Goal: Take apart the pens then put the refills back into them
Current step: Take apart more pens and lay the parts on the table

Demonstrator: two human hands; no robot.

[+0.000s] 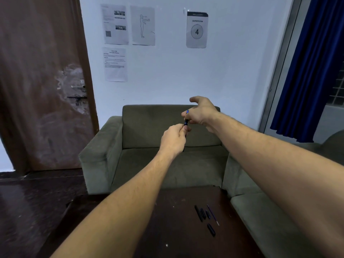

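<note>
I hold a dark pen (186, 122) with a blue top end upright in the air, in front of the sofa. My left hand (174, 139) grips its lower part in a fist. My right hand (200, 113) pinches its upper end, thumb raised. On the dark table (167, 229) below lie the parts of another pen: a long black barrel (198, 213), short black pieces (204, 214), a thin refill (213, 215) and a black cap (211, 230) nearer to me.
A green sofa (149, 164) stands behind the table, with another sofa section (260, 211) on the right. A brown door (41, 86) is at the left, a blue curtain (309, 67) at the right. Paper sheets (197, 29) hang on the wall.
</note>
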